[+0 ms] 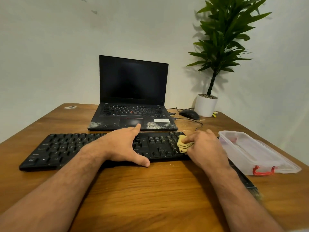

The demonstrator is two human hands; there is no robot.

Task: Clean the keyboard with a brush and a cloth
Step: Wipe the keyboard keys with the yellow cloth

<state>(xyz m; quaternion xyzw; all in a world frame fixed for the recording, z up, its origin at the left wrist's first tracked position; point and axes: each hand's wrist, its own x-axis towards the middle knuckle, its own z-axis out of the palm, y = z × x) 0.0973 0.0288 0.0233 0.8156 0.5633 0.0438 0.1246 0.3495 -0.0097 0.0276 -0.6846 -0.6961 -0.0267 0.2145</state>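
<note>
While the left hand point(123, 144) lies flat and open steadying the keyboard point(55, 148), the right hand point(203, 146), pinching the folded cloth point(183, 144), should wipe lightly along the key rows.

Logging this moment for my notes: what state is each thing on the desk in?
laptop: lid open, screen dark, palm rest dusty
keyboard: flat on the table
cloth: bunched, pressed on the keyboard's right end
left hand: open, resting on the keyboard
right hand: gripping the cloth
plastic box: lid on
brush: lying unused
</note>
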